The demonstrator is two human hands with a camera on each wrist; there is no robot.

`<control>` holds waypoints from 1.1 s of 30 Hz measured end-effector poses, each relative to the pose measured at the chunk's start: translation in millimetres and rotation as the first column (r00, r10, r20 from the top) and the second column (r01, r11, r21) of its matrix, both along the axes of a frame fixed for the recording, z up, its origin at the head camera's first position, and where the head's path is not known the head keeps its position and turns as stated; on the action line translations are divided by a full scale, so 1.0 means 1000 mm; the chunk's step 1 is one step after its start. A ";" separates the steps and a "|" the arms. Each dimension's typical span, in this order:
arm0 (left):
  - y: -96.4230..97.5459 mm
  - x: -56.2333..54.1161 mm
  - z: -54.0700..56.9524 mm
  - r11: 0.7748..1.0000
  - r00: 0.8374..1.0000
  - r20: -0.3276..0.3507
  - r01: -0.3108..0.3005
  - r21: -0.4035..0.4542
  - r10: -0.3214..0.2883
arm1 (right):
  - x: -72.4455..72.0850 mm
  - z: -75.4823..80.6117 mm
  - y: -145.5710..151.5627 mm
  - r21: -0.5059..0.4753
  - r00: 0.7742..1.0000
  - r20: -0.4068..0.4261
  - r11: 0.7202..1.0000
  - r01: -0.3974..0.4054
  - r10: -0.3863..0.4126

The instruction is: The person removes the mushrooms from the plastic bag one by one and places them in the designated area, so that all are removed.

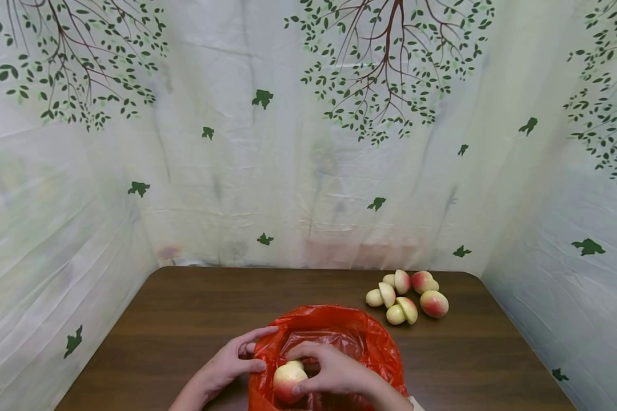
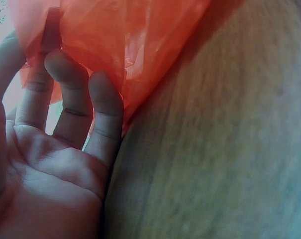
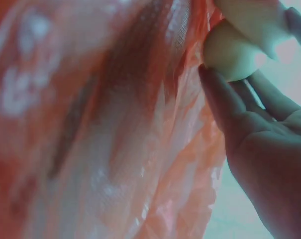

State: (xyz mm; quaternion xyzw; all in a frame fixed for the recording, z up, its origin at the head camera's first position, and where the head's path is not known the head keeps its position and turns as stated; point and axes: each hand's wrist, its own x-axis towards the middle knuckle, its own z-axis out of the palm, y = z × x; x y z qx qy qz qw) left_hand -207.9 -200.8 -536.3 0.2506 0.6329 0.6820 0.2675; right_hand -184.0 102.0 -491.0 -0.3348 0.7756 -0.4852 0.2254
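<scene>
A red plastic bag stands at the table's near edge with its mouth spread wide. My left hand holds the left side of its rim; the left wrist view shows bent fingers against the thin red film, one partly behind it. Over the bag's mouth, my right hand grips a mushroom-shaped piece with a red-and-yellow cap and a pale rounded stem. In the right wrist view its pale stem sits between the thumb and fingers of the right hand. The bag's bottom is hidden.
Several similar mushroom-shaped pieces lie in a group at the table's far right, beyond the bag. The brown wooden table has rounded far corners. A pale cloth printed with branches and leaves hangs behind it and along both sides.
</scene>
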 end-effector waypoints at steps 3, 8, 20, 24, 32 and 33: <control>0.000 0.000 0.000 1.000 1.000 0.011 0.006 0.009 -0.006 | -0.001 0.005 0.003 -0.023 1.000 -0.011 1.000 0.007 -0.007; 0.000 0.000 0.002 1.000 0.999 0.040 0.014 0.019 -0.015 | -0.002 0.015 0.014 -0.087 0.999 0.010 0.995 0.048 -0.047; 0.001 0.000 0.002 1.000 0.999 0.052 -0.004 0.009 0.004 | -0.009 0.044 0.049 -0.149 0.985 0.000 0.973 0.173 -0.175; 0.001 0.000 0.002 1.000 0.998 0.062 -0.003 0.018 0.002 | -0.015 0.051 0.067 -0.192 0.973 -0.003 0.955 0.227 -0.232; 0.000 0.000 0.002 0.999 0.999 0.046 0.008 0.036 -0.009 | -0.016 0.060 0.107 -0.241 0.919 0.019 0.890 0.386 -0.393; 0.000 0.000 0.001 0.999 0.999 0.045 0.008 0.040 -0.010 | -0.015 0.060 0.112 -0.232 0.910 0.009 0.884 0.405 -0.414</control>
